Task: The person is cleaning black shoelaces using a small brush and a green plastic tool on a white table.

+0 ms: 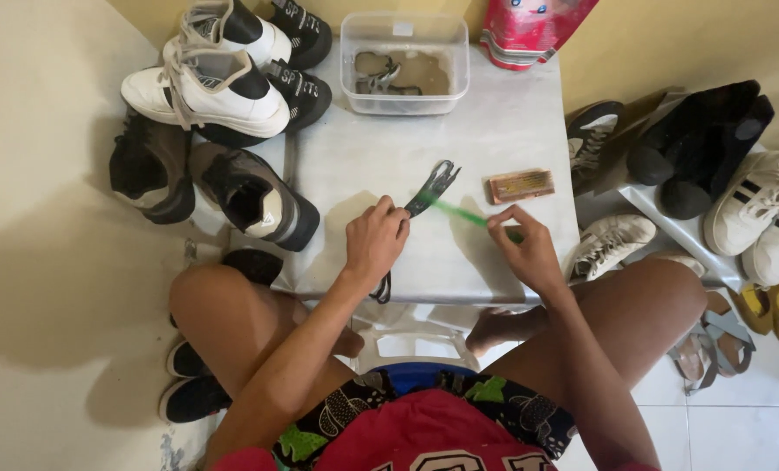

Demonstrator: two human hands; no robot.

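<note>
Keep the left hand (374, 240) pinched on the flat grey shoelace (431, 187) near the small white table's (494, 131) front edge, while the right hand's (529, 253) fingers, closed on the green toothbrush (459, 212), scrub along it.

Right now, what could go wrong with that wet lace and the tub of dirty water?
The left hand pins a grey shoelace while the right hand scrubs it with a green brush, so the lace might slip free and flick drips. The clear tub of murky water sits near the white sneakers; a bump could splash them. The brown soap bar lies near the table edge and may slide off.
</note>
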